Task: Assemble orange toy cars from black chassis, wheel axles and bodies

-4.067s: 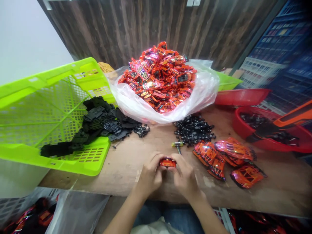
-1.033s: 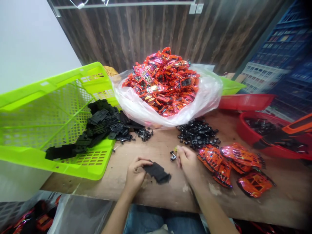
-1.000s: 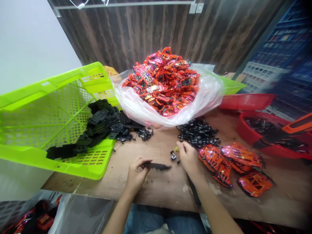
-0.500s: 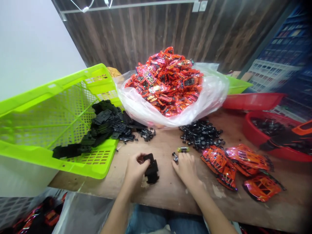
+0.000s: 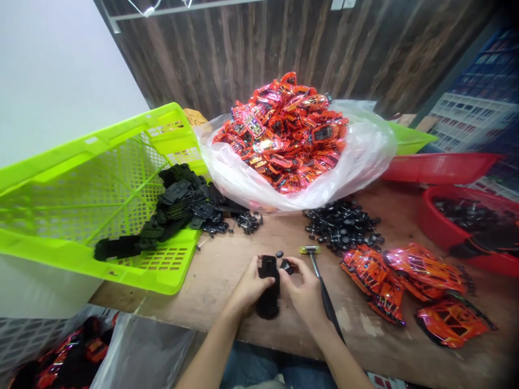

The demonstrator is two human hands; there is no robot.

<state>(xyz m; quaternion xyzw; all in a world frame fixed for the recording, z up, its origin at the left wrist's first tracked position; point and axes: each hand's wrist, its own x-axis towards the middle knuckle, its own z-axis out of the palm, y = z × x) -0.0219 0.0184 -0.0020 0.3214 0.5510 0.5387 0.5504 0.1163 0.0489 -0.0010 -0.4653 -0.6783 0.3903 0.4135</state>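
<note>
My left hand (image 5: 250, 283) grips a black toy car chassis (image 5: 268, 296) by its side, thumb across it, over the table in front of me. Between the thumb and fingers of my right hand (image 5: 304, 289) is a small wheel axle (image 5: 286, 266), held close beside the chassis's upper right edge. One black wheel (image 5: 279, 254) of it shows; the rest is partly hidden by fingers. A small hammer (image 5: 330, 310) with a yellow-ended head lies just right of my right hand. Beyond the hammer is a pile of black wheel axles (image 5: 344, 227).
A tilted green crate (image 5: 174, 278) at left holds black chassis (image 5: 178, 200). Behind, a clear bag (image 5: 373, 156) overflows with orange toy car bodies (image 5: 284, 135). More orange bodies (image 5: 425, 267) lie at right, near a red basin (image 5: 430, 216) of wheel parts. Small wheel parts (image 5: 248, 221) lie centre-left.
My right hand has lifted the wheel axle off the table and brought it left to the chassis. The left hand has moved right, with the chassis now upright lengthwise. More of the hammer shows.
</note>
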